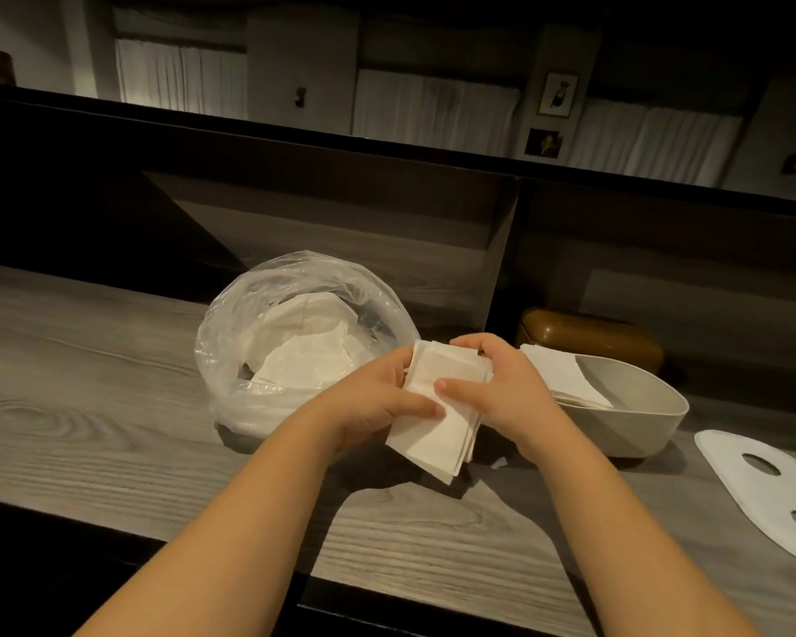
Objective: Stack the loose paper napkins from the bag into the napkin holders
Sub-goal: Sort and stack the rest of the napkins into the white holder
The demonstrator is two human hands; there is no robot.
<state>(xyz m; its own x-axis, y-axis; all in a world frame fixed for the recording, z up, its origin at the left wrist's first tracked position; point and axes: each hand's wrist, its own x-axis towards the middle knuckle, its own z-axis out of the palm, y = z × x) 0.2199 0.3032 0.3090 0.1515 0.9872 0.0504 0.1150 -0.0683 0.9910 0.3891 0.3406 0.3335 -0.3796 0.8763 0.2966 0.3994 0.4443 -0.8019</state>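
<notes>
Both hands held a stack of napkins (442, 406) above the wood counter (88, 360), just right of the clear plastic bag (249, 324). Left hand (377, 402) gripped the stack's left edge, thumb on top; right hand (506, 388) curled round the right edge w/ thumb pressed on top & fingers over the far corner. Bag stood open w/ more loose napkins (308, 356) inside. To the right sat a pale oval napkin holder (649, 420), some napkins already in it. Behind it, a brown holder (589, 333). A white lid w/ two oval slots (763, 489) lay at far right.
</notes>
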